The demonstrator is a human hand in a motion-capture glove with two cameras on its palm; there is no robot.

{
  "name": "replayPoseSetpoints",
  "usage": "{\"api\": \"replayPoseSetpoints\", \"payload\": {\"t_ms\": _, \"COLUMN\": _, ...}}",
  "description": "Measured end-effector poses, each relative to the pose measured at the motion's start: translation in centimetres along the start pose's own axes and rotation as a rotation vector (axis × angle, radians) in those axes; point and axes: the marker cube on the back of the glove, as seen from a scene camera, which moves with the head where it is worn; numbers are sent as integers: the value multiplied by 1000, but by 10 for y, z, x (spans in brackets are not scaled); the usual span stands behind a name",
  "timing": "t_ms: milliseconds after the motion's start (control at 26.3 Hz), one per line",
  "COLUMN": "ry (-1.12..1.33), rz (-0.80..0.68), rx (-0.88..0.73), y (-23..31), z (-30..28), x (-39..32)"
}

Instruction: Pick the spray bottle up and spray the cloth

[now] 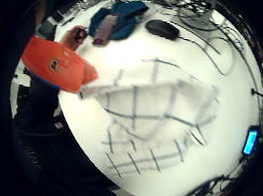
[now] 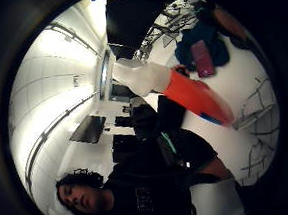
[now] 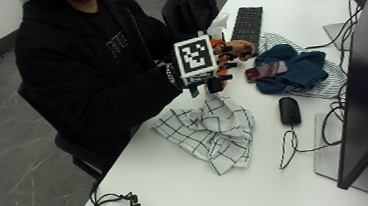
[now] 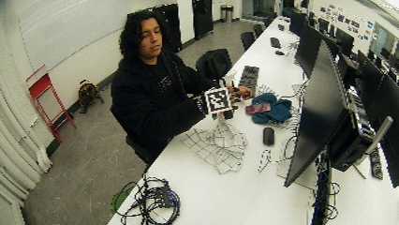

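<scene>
A long white table (image 4: 249, 197) runs along a row of monitors (image 4: 324, 112); grey floor (image 4: 87, 178), white wall (image 4: 69, 28), red folding frame (image 4: 47, 101).

Bare table (image 3: 178, 184) near the checked cloth (image 3: 206, 128), mouse (image 3: 289, 110) at right, blue garment (image 3: 294, 70) and keyboard (image 3: 247, 23) far behind

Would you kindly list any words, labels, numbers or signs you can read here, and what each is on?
No text can be read.
Sweatshirt: pale chest print, too blurred to read.
Spray bottle: small round emblem, illegible.
Keyboard: key legends too small.
Device with lit blue screen: nothing legible.
</scene>
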Motion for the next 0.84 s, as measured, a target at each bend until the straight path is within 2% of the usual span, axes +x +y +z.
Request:
{"api": "replayPoseSetpoints", "payload": {"t_ms": 152, "ry": 172, "rz": 72, "rx": 38, "y": 24, "z": -22, "x": 15}}
{"api": "replayPoseSetpoints", "payload": {"t_ms": 304, "ry": 354, "rz": 152, "rx": 99, "y": 23, "z": -32, "x": 30}}
{"api": "replayPoseSetpoints", "payload": {"t_ms": 418, "ry": 446, "rz": 177, "rx": 50, "y": 59, "z": -32, "x": 32}}
{"api": "replayPoseSetpoints", "payload": {"t_ms": 570, "ry": 527, "rz": 202, "rx": 25, "y": 87, "z": -27, "x": 29}}
{"api": "replayPoseSetpoints", "payload": {"t_ms": 837, "ry": 555, "rz": 190, "rx": -11, "y": 100, "z": -15, "x": 24}}
